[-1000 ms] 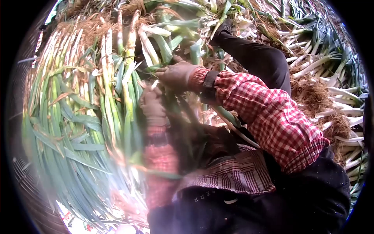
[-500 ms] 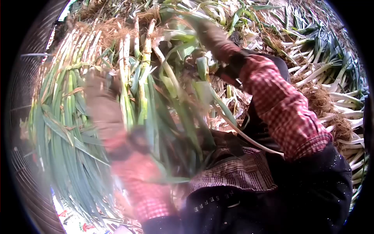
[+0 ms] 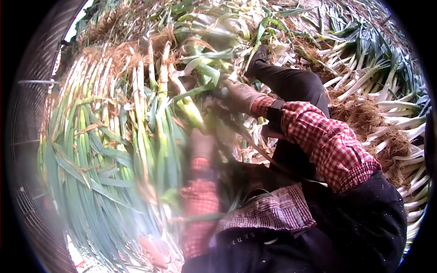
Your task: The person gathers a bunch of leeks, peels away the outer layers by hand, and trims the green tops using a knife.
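Two hands work close together in the head view, both in tan gloves, the right one ending a red-and-white checked sleeve [image 3: 327,141]. The right hand [image 3: 240,94] has its fingers curled tight around the leafy top of a long pale-green leek stalk [image 3: 191,111], which slants down and away to that hand's left. The left hand [image 3: 202,143] sits below and just left of the right hand, close under the stalk. It is smeared by motion blur, so it cannot be told whether its fingers are closed or spread, nor whether it touches the stalk. Further left of the left hand lies a broad heap of green leeks [image 3: 104,136], brown roots at the far end. Beyond the right hand stretches a black-trousered leg [image 3: 296,84]. Well off to the right of the right hand lies another pile of white-stemmed leeks [image 3: 387,109] with tangled roots. Below both hands a striped purple cloth [image 3: 273,211] lies across the lap.
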A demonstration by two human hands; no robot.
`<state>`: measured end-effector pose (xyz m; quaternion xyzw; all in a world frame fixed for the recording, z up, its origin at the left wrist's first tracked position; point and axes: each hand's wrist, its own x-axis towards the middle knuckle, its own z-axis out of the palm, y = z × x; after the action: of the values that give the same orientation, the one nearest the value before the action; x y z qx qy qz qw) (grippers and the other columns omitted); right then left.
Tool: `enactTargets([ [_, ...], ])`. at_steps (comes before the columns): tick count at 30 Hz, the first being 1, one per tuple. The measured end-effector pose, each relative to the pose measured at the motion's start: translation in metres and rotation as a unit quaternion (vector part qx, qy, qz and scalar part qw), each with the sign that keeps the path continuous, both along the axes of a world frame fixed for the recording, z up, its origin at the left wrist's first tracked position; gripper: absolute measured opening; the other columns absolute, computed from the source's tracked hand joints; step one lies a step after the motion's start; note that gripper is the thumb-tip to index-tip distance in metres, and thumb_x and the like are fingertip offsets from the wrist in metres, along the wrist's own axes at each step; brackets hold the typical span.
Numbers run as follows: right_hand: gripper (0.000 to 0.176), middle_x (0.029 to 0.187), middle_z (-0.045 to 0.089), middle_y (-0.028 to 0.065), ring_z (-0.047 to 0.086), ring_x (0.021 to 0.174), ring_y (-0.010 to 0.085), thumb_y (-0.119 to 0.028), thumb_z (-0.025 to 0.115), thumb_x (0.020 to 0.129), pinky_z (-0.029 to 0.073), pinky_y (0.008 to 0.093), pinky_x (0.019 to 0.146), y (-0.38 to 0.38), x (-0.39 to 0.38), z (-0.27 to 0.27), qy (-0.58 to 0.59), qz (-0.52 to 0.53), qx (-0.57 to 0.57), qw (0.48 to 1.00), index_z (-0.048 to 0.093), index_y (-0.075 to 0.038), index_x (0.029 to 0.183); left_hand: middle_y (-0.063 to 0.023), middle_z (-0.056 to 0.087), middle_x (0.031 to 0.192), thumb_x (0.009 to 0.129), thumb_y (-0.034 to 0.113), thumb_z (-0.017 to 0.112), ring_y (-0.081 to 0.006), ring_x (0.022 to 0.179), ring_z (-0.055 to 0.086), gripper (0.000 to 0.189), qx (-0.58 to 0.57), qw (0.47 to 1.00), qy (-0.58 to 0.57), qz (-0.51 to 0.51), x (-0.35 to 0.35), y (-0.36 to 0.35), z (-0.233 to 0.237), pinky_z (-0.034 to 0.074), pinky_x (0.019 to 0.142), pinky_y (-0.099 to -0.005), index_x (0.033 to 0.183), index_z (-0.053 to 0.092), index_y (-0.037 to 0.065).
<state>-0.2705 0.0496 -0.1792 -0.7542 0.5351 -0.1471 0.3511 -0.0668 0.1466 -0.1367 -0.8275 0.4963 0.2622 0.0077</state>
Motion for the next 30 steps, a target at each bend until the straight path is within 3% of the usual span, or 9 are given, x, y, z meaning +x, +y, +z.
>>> enactTargets([
  [2, 0.041, 0.104, 0.077, 0.0118, 0.074, 0.099, 0.0274, -0.026, 0.077, 0.085, 0.057, 0.0373, 0.095, -0.013, -0.030, 0.006, -0.015, 0.049, -0.011, 0.999, 0.074, -0.019, 0.125, -0.0222, 0.073, 0.112, 0.083, 0.059, 0.070, -0.0388, 0.106, 0.070, 0.062, -0.009, 0.999, 0.037, 0.023, -0.005, 0.004, 0.009, 0.053, 0.092, -0.0431, 0.114, 0.071, 0.005],
  [5, 0.039, 0.098, 0.077, 0.0146, 0.075, 0.087, 0.0262, -0.020, 0.073, 0.089, 0.061, 0.0396, 0.079, -0.062, -0.075, 0.009, -0.128, -0.281, 0.034, 0.950, 0.071, -0.013, 0.127, -0.0214, 0.074, 0.110, 0.083, 0.060, 0.070, -0.0388, 0.103, 0.071, 0.062, -0.028, 0.998, 0.048, 0.015, 0.007, 0.004, -0.007, 0.053, 0.090, -0.0440, 0.113, 0.071, 0.005],
  [7, 0.059, 0.104, 0.073, 0.0197, 0.073, 0.094, 0.0324, -0.031, 0.076, 0.087, 0.058, 0.0457, 0.079, -0.042, -0.098, 0.027, -0.015, -0.312, -0.139, 0.940, 0.059, -0.007, 0.137, -0.0213, 0.074, 0.108, 0.084, 0.062, 0.068, -0.0393, 0.101, 0.071, 0.065, -0.037, 0.998, 0.043, -0.001, 0.005, 0.006, -0.012, 0.053, 0.089, -0.0457, 0.114, 0.070, 0.004],
  [12, 0.100, 0.139, 0.055, 0.0256, 0.050, 0.137, 0.0336, -0.066, 0.077, 0.078, 0.042, 0.0529, 0.107, 0.026, -0.030, 0.076, 0.119, 0.035, -0.020, 0.992, 0.044, 0.000, 0.146, -0.0213, 0.073, 0.092, 0.088, 0.040, 0.078, -0.0267, 0.080, 0.069, 0.052, -0.095, 0.978, 0.181, 0.031, 0.028, -0.003, -0.068, 0.054, 0.075, -0.0392, 0.109, 0.068, -0.007],
  [19, 0.098, 0.143, 0.046, 0.0295, 0.047, 0.135, 0.0450, -0.052, 0.074, 0.082, 0.038, 0.0601, 0.109, 0.053, 0.038, 0.022, 0.173, 0.025, -0.046, 0.984, 0.034, 0.010, 0.148, -0.0115, 0.070, 0.096, 0.097, 0.020, 0.070, -0.0188, 0.080, 0.058, 0.026, -0.114, 0.977, 0.178, -0.013, 0.050, 0.004, -0.088, 0.051, 0.073, -0.0356, 0.110, 0.068, -0.003],
  [20, 0.096, 0.143, 0.046, 0.0298, 0.046, 0.136, 0.0452, -0.049, 0.073, 0.084, 0.037, 0.0603, 0.110, 0.052, 0.039, 0.021, 0.133, 0.014, -0.046, 0.990, 0.032, 0.009, 0.149, -0.0213, 0.073, 0.105, 0.086, 0.039, 0.075, -0.0363, 0.090, 0.069, 0.048, -0.157, 0.975, 0.155, -0.037, 0.058, 0.003, -0.102, 0.053, 0.084, -0.0452, 0.111, 0.068, -0.001],
  [23, 0.091, 0.139, 0.053, 0.0274, 0.051, 0.131, 0.0417, -0.042, 0.067, 0.082, 0.037, 0.0543, 0.111, 0.035, 0.048, 0.002, 0.121, 0.008, -0.009, 0.993, 0.035, 0.008, 0.151, -0.0206, 0.074, 0.101, 0.082, 0.031, 0.080, -0.0349, 0.087, 0.071, 0.045, -0.160, 0.938, 0.306, 0.025, 0.030, -0.002, -0.036, 0.055, 0.080, -0.0425, 0.109, 0.068, -0.002],
  [27, 0.088, 0.152, 0.044, 0.0300, 0.044, 0.144, 0.0405, -0.048, 0.051, 0.095, 0.030, 0.0519, 0.119, 0.031, 0.057, 0.025, 0.151, 0.035, 0.105, 0.982, 0.021, 0.004, 0.159, -0.0185, 0.074, 0.096, 0.079, 0.021, 0.083, -0.0278, 0.085, 0.072, 0.037, -0.176, 0.975, 0.126, -0.043, 0.016, -0.025, -0.002, 0.056, 0.081, -0.0389, 0.104, 0.068, -0.002],
  [30, 0.065, 0.143, 0.046, 0.0300, 0.059, 0.123, 0.0387, -0.041, 0.055, 0.096, 0.047, 0.0541, 0.103, 0.027, 0.069, 0.006, 0.184, 0.036, 0.030, 0.982, 0.044, -0.003, 0.147, -0.0203, 0.075, 0.100, 0.078, 0.023, 0.083, -0.0310, 0.092, 0.074, 0.040, -0.143, 0.982, 0.120, -0.030, 0.018, -0.038, -0.018, 0.056, 0.084, -0.0392, 0.105, 0.068, -0.002],
])
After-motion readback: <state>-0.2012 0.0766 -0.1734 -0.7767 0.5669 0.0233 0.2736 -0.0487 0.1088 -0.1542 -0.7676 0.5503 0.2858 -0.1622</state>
